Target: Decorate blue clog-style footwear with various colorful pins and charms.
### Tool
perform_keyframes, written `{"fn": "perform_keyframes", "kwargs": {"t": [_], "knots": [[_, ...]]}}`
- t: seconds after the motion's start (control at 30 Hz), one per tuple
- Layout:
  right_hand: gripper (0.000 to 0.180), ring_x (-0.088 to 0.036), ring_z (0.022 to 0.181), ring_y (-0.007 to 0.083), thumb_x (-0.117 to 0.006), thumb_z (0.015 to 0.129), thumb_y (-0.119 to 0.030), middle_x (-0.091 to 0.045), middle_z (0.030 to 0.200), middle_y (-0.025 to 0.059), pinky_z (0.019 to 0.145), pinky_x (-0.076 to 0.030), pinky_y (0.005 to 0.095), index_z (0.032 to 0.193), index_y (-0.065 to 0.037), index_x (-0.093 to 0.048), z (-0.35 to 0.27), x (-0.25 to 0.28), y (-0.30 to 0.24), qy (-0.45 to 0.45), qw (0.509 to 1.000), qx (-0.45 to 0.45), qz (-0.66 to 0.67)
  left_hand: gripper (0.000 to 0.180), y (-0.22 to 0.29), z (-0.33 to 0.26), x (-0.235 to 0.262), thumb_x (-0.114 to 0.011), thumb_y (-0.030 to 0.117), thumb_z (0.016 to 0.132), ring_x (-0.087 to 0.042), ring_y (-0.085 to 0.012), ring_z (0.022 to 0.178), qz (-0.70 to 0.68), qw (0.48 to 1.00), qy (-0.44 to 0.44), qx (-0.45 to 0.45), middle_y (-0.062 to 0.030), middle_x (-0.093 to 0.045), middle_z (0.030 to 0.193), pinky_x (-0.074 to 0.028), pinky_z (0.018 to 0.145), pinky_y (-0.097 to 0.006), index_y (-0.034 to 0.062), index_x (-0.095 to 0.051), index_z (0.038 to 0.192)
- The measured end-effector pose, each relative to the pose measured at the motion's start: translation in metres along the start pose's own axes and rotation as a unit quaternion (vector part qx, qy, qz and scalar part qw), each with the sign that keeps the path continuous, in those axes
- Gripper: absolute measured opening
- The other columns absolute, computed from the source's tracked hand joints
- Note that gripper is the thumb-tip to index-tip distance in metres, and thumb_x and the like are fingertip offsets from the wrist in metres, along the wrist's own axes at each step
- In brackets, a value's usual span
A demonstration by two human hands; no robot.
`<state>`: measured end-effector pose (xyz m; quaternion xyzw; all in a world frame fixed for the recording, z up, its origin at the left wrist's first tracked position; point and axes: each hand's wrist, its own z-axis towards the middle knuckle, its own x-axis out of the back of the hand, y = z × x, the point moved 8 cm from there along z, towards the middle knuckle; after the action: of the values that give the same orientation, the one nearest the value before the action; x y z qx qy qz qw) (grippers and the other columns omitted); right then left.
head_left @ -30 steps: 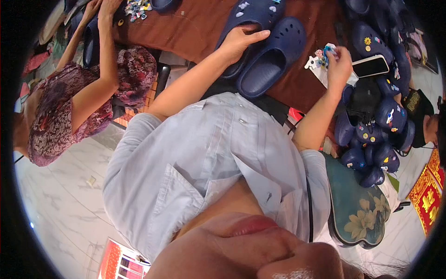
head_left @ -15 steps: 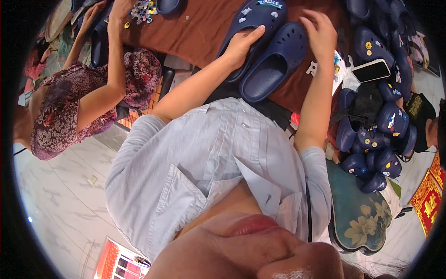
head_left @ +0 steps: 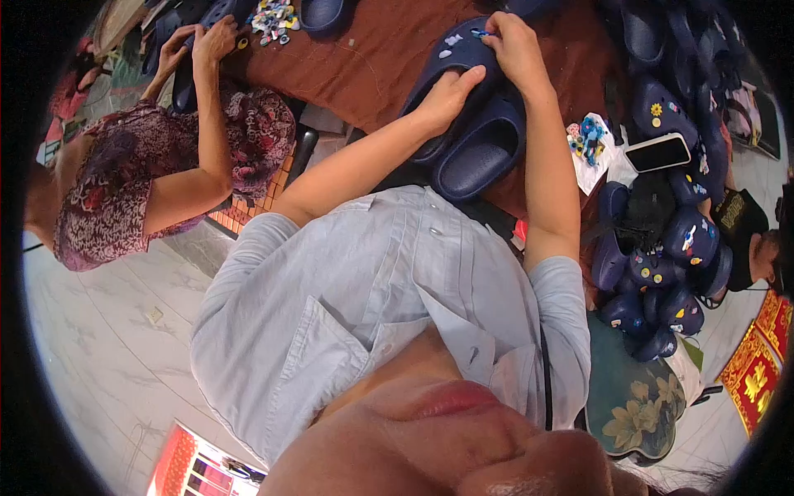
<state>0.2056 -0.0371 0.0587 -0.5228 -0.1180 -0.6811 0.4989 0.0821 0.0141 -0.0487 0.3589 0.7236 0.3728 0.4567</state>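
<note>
Two navy foam clogs lie side by side in front of me. My left hand point(head_left: 451, 101) grips the left clog point(head_left: 426, 80), its thumb on the rim of the opening and its fingers hidden inside. Small white charms point(head_left: 451, 43) sit on that clog's toe. At the far end of the toe, my right hand point(head_left: 518, 56) pinches a blue charm point(head_left: 480, 34), mostly covered by the fingertips. The right clog point(head_left: 478, 161) rests beside the first, its toe partly hidden by my right hand and wrist.
A brown cloth point(head_left: 356, 78) covers the table. To the right are colourful charms on a white sheet point(head_left: 589, 175), a phone point(head_left: 657, 154) and piled decorated clogs point(head_left: 691, 236). At left a co-worker's hands point(head_left: 217, 40) handle another clog near a charm heap point(head_left: 273, 23).
My right hand has moved left from above the right clog and closed at the left clog's toe charm. My left hand keeps its grip, and both clogs have shifted slightly.
</note>
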Motion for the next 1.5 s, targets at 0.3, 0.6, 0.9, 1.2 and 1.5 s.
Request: {"fn": "perform_keyframes", "kwargs": {"t": [0.3, 0.6, 0.9, 1.2, 1.5], "knots": [[0.015, -0.066, 0.085, 0.0264, -0.073, 0.082, -0.006, -0.068, 0.091, 0.0112, 0.079, -0.050, 0.0335, 0.094, -0.002, -0.066, -0.094, 0.125, 0.068, 0.106, 0.972, -0.208, 0.035, 0.048, 0.015, -0.009, -0.016, -0.063, 0.029, 0.093, -0.061, -0.0198, 0.098, -0.074, 0.996, 0.010, 0.042, -0.0123, -0.065, 0.111, -0.049, 0.089, -0.034, -0.0097, -0.059, 0.121], [0.019, -0.065, 0.081, 0.0205, -0.076, 0.078, -0.004, -0.069, 0.088, 0.0101, 0.076, -0.051, 0.0333, 0.095, -0.001, -0.068, -0.207, 0.114, 0.143, 0.014, 0.923, -0.384, 0.030, 0.022, 0.020, 0.006, -0.027, -0.062, 0.009, 0.074, -0.057, -0.0247, 0.101, -0.201, 0.976, -0.005, 0.089, -0.0095, -0.061, 0.104, -0.045, 0.096, -0.040, 0.0038, -0.063, 0.095], [0.032, -0.061, 0.112, 0.0335, -0.065, 0.087, -0.006, -0.067, 0.117, 0.0128, 0.098, -0.048, 0.0405, 0.118, -0.011, -0.071, -0.063, 0.072, 0.019, 0.078, 0.994, -0.027, 0.070, 0.032, 0.020, 0.008, -0.027, -0.056, 0.001, 0.072, -0.061, -0.0252, 0.098, -0.273, 0.955, -0.045, 0.110, -0.0117, -0.064, 0.102, -0.051, 0.095, -0.039, -0.0009, -0.064, 0.102], [0.023, -0.061, 0.102, 0.0322, -0.062, 0.081, 0.001, -0.066, 0.103, 0.0114, 0.089, -0.050, 0.0404, 0.102, -0.003, -0.068, -0.046, 0.023, -0.014, 0.046, 0.997, 0.048, 0.031, 0.011, 0.003, 0.024, -0.008, -0.059, -0.002, 0.070, -0.057, -0.0172, 0.082, -0.285, 0.954, -0.070, 0.053, -0.0043, -0.060, 0.082, -0.047, 0.081, -0.032, 0.0073, -0.061, 0.075], [0.013, -0.060, 0.094, 0.0358, -0.069, 0.082, -0.008, -0.064, 0.094, 0.0128, 0.083, -0.048, 0.0458, 0.094, -0.007, -0.065, -0.066, 0.070, 0.010, 0.107, 0.994, -0.001, -0.013, 0.012, 0.010, 0.022, -0.017, -0.062, 0.001, 0.070, -0.059, -0.0201, 0.085, -0.284, 0.953, -0.070, 0.081, -0.0061, -0.060, 0.085, -0.049, 0.085, -0.034, 0.0060, -0.062, 0.082]]}}
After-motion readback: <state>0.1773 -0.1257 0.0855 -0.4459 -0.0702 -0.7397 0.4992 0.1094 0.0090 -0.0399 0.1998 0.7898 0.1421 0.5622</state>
